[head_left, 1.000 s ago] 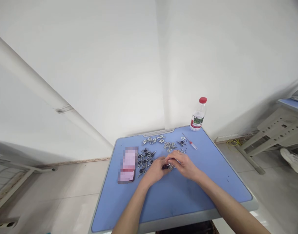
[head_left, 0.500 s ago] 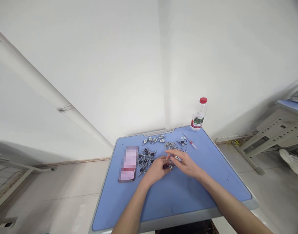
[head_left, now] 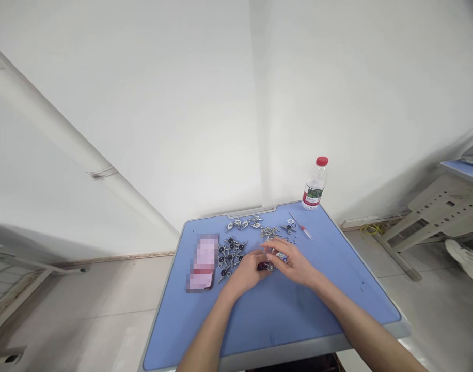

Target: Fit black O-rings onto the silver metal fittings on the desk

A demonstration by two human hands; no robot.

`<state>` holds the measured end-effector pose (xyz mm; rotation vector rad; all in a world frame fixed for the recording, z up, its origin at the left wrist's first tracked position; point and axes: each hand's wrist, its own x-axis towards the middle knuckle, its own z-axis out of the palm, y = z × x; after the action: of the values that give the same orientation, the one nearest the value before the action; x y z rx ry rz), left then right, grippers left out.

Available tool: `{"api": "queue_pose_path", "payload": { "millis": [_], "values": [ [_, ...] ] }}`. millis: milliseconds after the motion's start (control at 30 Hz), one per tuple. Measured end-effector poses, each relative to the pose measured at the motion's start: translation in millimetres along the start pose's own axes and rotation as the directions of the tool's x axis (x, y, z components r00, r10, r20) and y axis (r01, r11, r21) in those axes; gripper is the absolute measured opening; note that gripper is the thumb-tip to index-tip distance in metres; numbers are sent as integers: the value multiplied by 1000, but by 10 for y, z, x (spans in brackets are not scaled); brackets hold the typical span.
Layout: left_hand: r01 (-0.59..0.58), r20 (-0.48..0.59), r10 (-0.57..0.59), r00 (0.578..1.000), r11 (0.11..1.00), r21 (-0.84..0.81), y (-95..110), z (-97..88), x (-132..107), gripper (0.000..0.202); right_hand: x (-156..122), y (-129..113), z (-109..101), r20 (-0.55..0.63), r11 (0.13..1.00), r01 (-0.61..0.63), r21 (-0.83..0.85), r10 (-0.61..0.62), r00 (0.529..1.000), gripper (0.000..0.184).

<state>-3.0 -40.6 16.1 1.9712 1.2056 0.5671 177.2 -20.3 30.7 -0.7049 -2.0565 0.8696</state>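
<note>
Partly hidden; metal part (head_left: 271, 267) in left hand (head_left: 249, 270)

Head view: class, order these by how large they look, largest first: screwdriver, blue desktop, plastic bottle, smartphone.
1. Blue desktop, by far the largest.
2. Smartphone and plastic bottle: too close to rank; the smartphone lies nearer the camera and its outline is pixelated.
3. Screwdriver, thin and smallest.

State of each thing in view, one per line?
Left hand: closed around a small part
Right hand: fingers bent over that part, contact unclear
Bottle: upright, red cap on
Phone: lying flat, screen pixelated
Thin tool: lying down
Black-centred parts: loose, clustered
Silver parts: loose, near far edge
</note>
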Motion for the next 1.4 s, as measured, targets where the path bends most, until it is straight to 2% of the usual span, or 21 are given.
{"api": "queue_pose_path", "payload": {
  "millis": [100, 333, 500, 633, 833, 900, 967, 1067, 1167, 1267, 1400],
  "values": [
    [-19, -13, 19, 1000, 1000, -3, 9, 4, 6, 23, 6, 17, 24, -38, 999, 7, -33, -8, 999, 22],
    [-8, 17, 9, 1000, 1000, -27, 36, -11, 4, 23, -7, 0, -19, 44, 999, -26, 26, 25, 999, 35],
    [-19, -5, 19, 1000, 1000, -17, 45, -7, 1, 24, -7, 10, 6, 19, 998, -68, -12, 68, 998, 27],
    [14, 14, -15, 1000, 997, 74, 11, -1, 2, 18, -11, 53, 3, 36, 992, -105, 65, 103, 994, 33],
    [26, 5, -27, 1000, 996, 81, 11, -11, -6, 23, -13, -29, -110, 16, 975, -167, 146, 166, 986, 33],
    [21, 8, -21, 1000, 997, 75, 18, -13, -9, 26, -15, -63, -148, 6, 975, -203, 90, 204, 979, 29],
    [19, 7, -19, 1000, 998, 66, 17, -11, -9, 24, -20, -70, -157, 69, 979, -201, -29, 202, 977, 23],
    [7, 1, -7, 1000, 998, 61, 3, -8, -4, 12, -34, -31, -108, 244, 965, -58, -255, 122, 962, 17],
    [12, -8, -12, 1000, 997, 72, -11, -10, 3, 8, -49, 22, -32, 351, 895, 79, -439, 90, 932, 18],
    [15, -4, -15, 1000, 997, 71, -14, -14, 4, 8, -53, 29, 4, 382, 822, 127, -556, 116, 917, 20],
    [10, -3, -10, 1000, 997, 77, -12, -16, 5, 9, -44, -10, -6, 402, 763, 163, -625, 135, 906, 20]
  ]
}}
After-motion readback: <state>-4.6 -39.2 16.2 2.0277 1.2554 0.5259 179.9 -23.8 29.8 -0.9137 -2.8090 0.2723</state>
